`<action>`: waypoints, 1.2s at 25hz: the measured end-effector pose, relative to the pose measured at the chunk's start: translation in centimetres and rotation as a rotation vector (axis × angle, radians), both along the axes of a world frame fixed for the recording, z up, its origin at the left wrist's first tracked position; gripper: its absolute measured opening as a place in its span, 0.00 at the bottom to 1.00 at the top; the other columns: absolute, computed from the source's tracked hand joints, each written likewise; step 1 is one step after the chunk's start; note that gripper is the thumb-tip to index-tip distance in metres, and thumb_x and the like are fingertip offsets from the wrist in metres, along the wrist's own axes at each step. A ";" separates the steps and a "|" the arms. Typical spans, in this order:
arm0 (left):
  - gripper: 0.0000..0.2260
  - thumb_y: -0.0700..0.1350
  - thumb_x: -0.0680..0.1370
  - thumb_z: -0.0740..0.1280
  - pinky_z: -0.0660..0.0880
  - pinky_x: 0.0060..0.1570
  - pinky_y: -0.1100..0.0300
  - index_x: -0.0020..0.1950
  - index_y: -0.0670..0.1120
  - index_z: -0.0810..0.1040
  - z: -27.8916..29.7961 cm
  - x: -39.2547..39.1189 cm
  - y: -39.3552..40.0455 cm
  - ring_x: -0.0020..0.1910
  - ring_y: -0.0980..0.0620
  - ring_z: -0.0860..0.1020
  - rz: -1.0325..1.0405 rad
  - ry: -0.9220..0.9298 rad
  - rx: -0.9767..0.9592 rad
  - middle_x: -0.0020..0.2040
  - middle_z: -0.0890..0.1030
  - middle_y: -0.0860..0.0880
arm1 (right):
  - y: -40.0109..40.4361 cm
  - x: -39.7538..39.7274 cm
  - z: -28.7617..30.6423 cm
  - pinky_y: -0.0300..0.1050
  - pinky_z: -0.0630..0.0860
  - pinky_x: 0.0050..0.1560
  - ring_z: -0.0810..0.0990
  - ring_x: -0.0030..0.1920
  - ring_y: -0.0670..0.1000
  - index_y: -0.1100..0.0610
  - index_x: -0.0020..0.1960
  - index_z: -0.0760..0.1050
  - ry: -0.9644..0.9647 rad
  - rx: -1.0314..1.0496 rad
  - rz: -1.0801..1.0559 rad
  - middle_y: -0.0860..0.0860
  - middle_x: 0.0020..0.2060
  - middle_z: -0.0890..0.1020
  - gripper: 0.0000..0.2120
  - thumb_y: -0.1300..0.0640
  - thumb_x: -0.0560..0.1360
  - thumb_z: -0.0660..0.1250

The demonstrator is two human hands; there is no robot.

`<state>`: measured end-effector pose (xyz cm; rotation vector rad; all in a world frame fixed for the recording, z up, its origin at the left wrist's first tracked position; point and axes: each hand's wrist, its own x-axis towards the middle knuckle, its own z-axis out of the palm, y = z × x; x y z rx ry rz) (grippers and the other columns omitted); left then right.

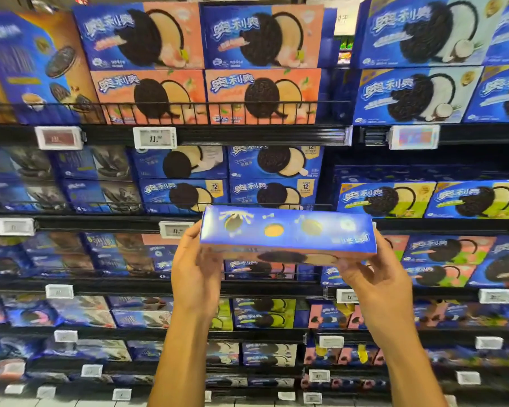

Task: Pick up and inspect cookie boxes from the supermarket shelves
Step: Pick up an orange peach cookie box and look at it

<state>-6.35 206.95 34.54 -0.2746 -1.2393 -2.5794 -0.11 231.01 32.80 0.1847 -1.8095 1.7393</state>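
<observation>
Supermarket shelves spanning the whole view, several tiers, black rails with wire guards along the fronts. Stocked throughout with cookie boxes: peach-and-blue cartons on the top tier at centre, blue-and-white coconut cartons to the right, smaller blue boxes on the tiers below, lowest rows blurred. Held cookie box raised in front of the middle tiers, clear of the shelves, lying flat and roughly level, long blue side panel facing the camera, peach printed face turned downward. Left hand gripping the left end, thumb on the near side, fingers curled beneath. Right hand gripping the right end, fingertips pressed under the lower edge. White price tags clipped along each rail; figures mostly unreadable.
</observation>
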 end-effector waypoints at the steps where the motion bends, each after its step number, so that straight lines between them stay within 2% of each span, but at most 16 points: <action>1: 0.13 0.48 0.77 0.64 0.78 0.48 0.57 0.57 0.44 0.81 -0.1 0.1 -0.6 0.51 0.52 0.81 -0.019 -0.014 -0.045 0.52 0.84 0.48 | -0.4 -0.1 -0.2 0.52 0.80 0.59 0.81 0.59 0.49 0.41 0.67 0.76 -0.015 0.011 -0.031 0.47 0.59 0.82 0.23 0.50 0.72 0.74; 3: 0.12 0.51 0.77 0.64 0.76 0.51 0.54 0.53 0.49 0.84 -0.4 0.4 -1.7 0.51 0.52 0.79 -0.065 -0.053 -0.167 0.53 0.83 0.47 | -1.3 -0.1 -0.3 0.53 0.80 0.57 0.83 0.57 0.51 0.47 0.65 0.78 -0.045 -0.040 -0.070 0.50 0.58 0.82 0.22 0.45 0.72 0.73; 4: 0.12 0.52 0.77 0.65 0.76 0.52 0.53 0.53 0.50 0.84 -0.5 0.5 -2.2 0.51 0.51 0.79 -0.075 -0.074 -0.240 0.52 0.82 0.47 | -1.6 -0.2 -0.2 0.49 0.81 0.53 0.84 0.54 0.49 0.46 0.62 0.80 -0.072 -0.087 -0.085 0.48 0.57 0.83 0.21 0.42 0.71 0.72; 6: 0.14 0.52 0.77 0.65 0.78 0.49 0.53 0.60 0.49 0.82 -0.6 0.6 -3.2 0.51 0.51 0.81 -0.116 -0.101 -0.316 0.55 0.83 0.48 | -2.0 -0.3 0.6 0.41 0.81 0.47 0.85 0.49 0.46 0.43 0.53 0.84 -0.175 -0.138 -0.115 0.40 0.48 0.85 0.16 0.36 0.70 0.70; 7: 0.18 0.52 0.77 0.65 0.79 0.47 0.54 0.65 0.48 0.78 -0.5 0.6 -3.6 0.52 0.51 0.82 -0.148 -0.116 -0.292 0.56 0.84 0.48 | -2.1 -0.4 1.0 0.43 0.80 0.46 0.85 0.46 0.45 0.43 0.48 0.85 -0.234 -0.163 -0.108 0.40 0.44 0.86 0.14 0.35 0.72 0.69; 8: 0.21 0.52 0.76 0.65 0.80 0.46 0.54 0.68 0.48 0.75 -0.3 0.6 -4.1 0.52 0.51 0.82 -0.186 -0.134 -0.245 0.57 0.84 0.48 | -2.2 -0.4 1.4 0.45 0.79 0.44 0.85 0.43 0.44 0.43 0.44 0.86 -0.291 -0.234 -0.083 0.41 0.41 0.86 0.14 0.37 0.76 0.66; 10: 0.20 0.52 0.76 0.64 0.82 0.45 0.53 0.67 0.50 0.77 0.2 0.6 -4.8 0.53 0.51 0.83 -0.266 -0.161 -0.166 0.58 0.84 0.48 | -2.4 -0.4 2.0 0.44 0.80 0.37 0.85 0.39 0.44 0.45 0.40 0.87 -0.327 -0.430 0.018 0.47 0.42 0.87 0.18 0.45 0.82 0.61; 13: 0.16 0.55 0.76 0.63 0.82 0.36 0.54 0.56 0.50 0.84 1.1 0.5 -5.1 0.47 0.49 0.85 -0.324 -0.229 -0.158 0.55 0.85 0.45 | -2.7 -0.4 2.2 0.40 0.81 0.36 0.86 0.42 0.45 0.47 0.43 0.87 -0.307 -0.513 0.094 0.49 0.43 0.87 0.16 0.53 0.81 0.63; 16: 0.18 0.57 0.73 0.64 0.80 0.31 0.56 0.53 0.48 0.84 1.5 0.2 -4.7 0.42 0.48 0.84 -0.347 -0.257 -0.245 0.51 0.85 0.43 | -3.1 -0.4 2.5 0.41 0.82 0.40 0.87 0.48 0.47 0.47 0.47 0.87 -0.271 -0.596 0.114 0.50 0.47 0.87 0.11 0.51 0.80 0.66; 21: 0.18 0.57 0.75 0.63 0.81 0.33 0.57 0.54 0.45 0.82 1.1 0.3 -4.8 0.41 0.49 0.84 -0.342 -0.284 -0.244 0.48 0.85 0.43 | -3.8 -0.1 2.2 0.41 0.82 0.39 0.87 0.46 0.45 0.46 0.40 0.87 -0.261 -0.674 0.094 0.48 0.43 0.87 0.13 0.50 0.79 0.66; 25: 0.16 0.56 0.78 0.62 0.80 0.31 0.58 0.48 0.47 0.85 1.0 0.2 -5.1 0.40 0.50 0.84 -0.331 -0.299 -0.246 0.46 0.85 0.44 | -4.4 0.0 2.6 0.41 0.82 0.38 0.87 0.43 0.46 0.47 0.38 0.87 -0.277 -0.724 0.086 0.49 0.42 0.87 0.14 0.50 0.79 0.67; 28: 0.17 0.57 0.75 0.64 0.80 0.33 0.57 0.51 0.47 0.84 1.3 0.3 -5.2 0.41 0.49 0.84 -0.300 -0.282 -0.271 0.48 0.85 0.43 | -4.7 0.1 2.9 0.41 0.82 0.36 0.87 0.43 0.48 0.49 0.42 0.87 -0.294 -0.739 0.109 0.52 0.44 0.87 0.12 0.50 0.79 0.67; 30: 0.18 0.58 0.74 0.63 0.81 0.37 0.54 0.53 0.48 0.84 1.4 0.1 -5.3 0.44 0.49 0.84 -0.280 -0.260 -0.278 0.51 0.85 0.43 | -4.9 0.1 3.0 0.42 0.82 0.37 0.87 0.46 0.50 0.52 0.48 0.86 -0.302 -0.726 0.146 0.54 0.48 0.87 0.11 0.51 0.80 0.66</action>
